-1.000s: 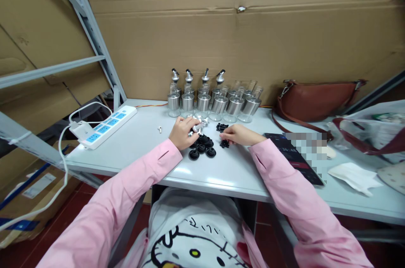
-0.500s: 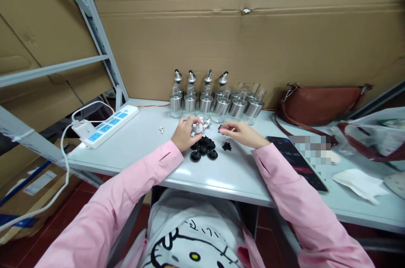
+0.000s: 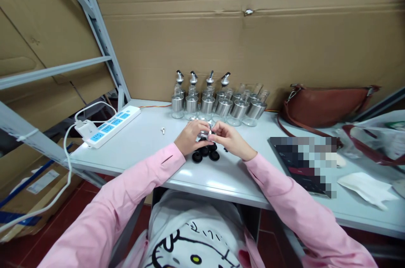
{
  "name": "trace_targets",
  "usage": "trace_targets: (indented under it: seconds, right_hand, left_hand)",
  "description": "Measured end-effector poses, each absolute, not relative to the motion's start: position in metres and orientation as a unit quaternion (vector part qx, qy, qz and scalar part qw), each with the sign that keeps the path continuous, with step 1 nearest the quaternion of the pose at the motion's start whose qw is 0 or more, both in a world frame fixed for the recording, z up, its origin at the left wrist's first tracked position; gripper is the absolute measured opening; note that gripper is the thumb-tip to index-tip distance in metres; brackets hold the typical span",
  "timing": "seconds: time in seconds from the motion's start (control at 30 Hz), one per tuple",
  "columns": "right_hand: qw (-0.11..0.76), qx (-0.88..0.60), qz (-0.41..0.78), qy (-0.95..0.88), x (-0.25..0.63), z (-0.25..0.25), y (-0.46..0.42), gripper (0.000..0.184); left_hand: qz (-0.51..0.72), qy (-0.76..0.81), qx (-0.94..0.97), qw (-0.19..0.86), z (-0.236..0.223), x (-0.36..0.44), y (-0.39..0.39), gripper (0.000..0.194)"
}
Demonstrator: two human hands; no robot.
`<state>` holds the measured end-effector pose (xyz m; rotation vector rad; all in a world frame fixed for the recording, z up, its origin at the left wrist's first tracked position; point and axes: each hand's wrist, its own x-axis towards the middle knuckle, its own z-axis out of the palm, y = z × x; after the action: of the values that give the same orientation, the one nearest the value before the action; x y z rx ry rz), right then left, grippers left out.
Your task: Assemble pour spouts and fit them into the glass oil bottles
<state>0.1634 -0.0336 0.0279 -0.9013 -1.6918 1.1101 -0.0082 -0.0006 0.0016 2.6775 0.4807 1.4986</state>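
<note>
My left hand (image 3: 191, 136) is closed around a silver pour spout (image 3: 204, 134), held just above the table. My right hand (image 3: 228, 138) meets it there, thumb and forefinger pinched at the spout's side. The small black part in those fingertips is mostly hidden now. Below both hands sits a cluster of round black stoppers (image 3: 197, 157), partly covered by my fingers. Other small black parts (image 3: 225, 149) peek out beside the right hand. Behind the hands stand rows of glass bottles with steel bands (image 3: 207, 105); several at the back carry silver pour spouts with black flip caps (image 3: 194, 77).
A white power strip (image 3: 115, 127) with a plugged-in charger lies at the left. One white earbud (image 3: 163, 130) rests near it. At the right are a tablet (image 3: 292, 162), a brown handbag (image 3: 329, 105), a white tissue (image 3: 367, 188) and a plastic bag. Cardboard (image 3: 177, 40) backs the table.
My right hand lifted a small black part from its pile and moved left to the spout in my left hand. The left hand turned the spout a little. The view shifted slightly.
</note>
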Motion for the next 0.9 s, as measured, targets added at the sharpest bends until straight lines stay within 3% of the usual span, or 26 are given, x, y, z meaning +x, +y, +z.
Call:
trace_targets:
  seconds: [0.2,0.33,0.63,0.9]
  right_hand:
    - [0.483,-0.358,0.437,-0.669,0.158,0.032,-0.039,0.044]
    - [0.482,-0.337,0.471,-0.657,0.154,0.036,-0.044,0.044]
    - [0.468,-0.315,0.533,-0.631,0.151,0.032,-0.045,0.041]
    - [0.469,-0.351,0.389,-0.712,0.141,0.024,-0.055,0.029]
  left_hand:
    - [0.395,0.226,0.869,-0.193,0.008,-0.013,-0.006,0.038]
    - [0.399,0.233,0.836,-0.297,0.009,-0.011,-0.008,0.037]
    - [0.392,0.235,0.837,-0.301,0.013,-0.009,-0.006,0.054]
    - [0.38,0.249,0.856,-0.249,0.019,-0.014,-0.012,0.05]
